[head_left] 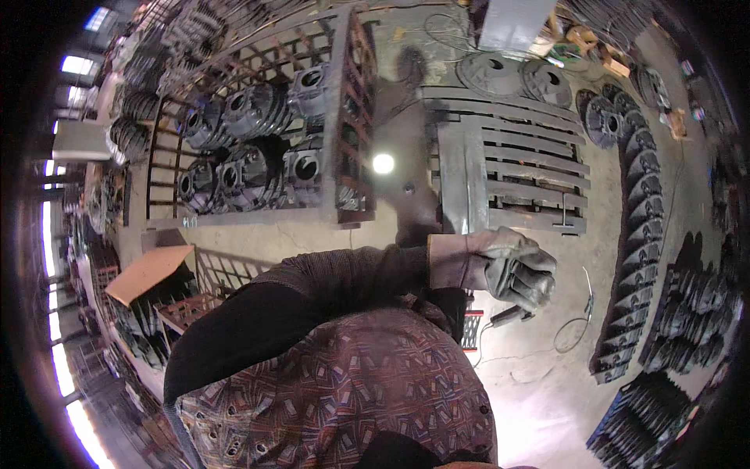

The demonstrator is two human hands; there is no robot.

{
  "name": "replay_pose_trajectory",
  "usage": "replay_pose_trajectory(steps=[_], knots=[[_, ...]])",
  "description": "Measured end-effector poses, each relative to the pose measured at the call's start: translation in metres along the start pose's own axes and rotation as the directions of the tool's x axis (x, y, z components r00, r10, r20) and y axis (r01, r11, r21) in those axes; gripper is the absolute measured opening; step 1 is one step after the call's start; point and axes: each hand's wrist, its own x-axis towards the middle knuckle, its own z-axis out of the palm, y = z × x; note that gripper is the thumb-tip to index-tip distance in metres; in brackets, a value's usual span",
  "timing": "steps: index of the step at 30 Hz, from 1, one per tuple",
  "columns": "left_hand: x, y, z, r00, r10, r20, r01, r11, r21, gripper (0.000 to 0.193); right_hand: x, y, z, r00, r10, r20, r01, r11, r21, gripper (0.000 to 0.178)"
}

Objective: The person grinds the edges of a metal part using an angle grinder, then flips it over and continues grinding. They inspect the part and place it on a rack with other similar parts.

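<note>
My left arm, in a dark knitted sleeve, crosses in front of my patterned apron (351, 383) toward the right. On its end my left hand (519, 270) wears a thick grey work glove, and its fingers are curled closed. Just under the fist a dark handle-like tool (508, 316) sticks out, with a thin cable running down from it. Whether the fist grips that tool, the glove hides. Beside it, near my body, lies a red-edged striped object (473, 330). My right hand does not show.
Ahead to the left stands a metal crate (344, 117) of dark cast housings (250, 176). A slatted metal pallet (535, 160) lies ahead to the right. Beyond it curves a long row of dark castings (637, 258). A looped cable (574, 336) is on the floor.
</note>
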Motion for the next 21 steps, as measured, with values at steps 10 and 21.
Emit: replay_pose_trajectory(steps=[10, 21], knots=[[0.201, -0.087, 0.086, 0.875, -0.312, 0.37, 0.48, 0.658, -0.58, 0.121, 0.018, 0.102, -0.027, 0.97, 0.212, -0.123, -0.137, 0.884, 0.447, 0.035], [0.365, -0.279, 0.129, 0.892, -0.395, -0.219, 0.428, 0.586, 0.688, 0.016, 0.048, -0.028, -0.177, 0.963, 0.139, -0.232, 0.044, 0.768, 0.639, 0.034]])
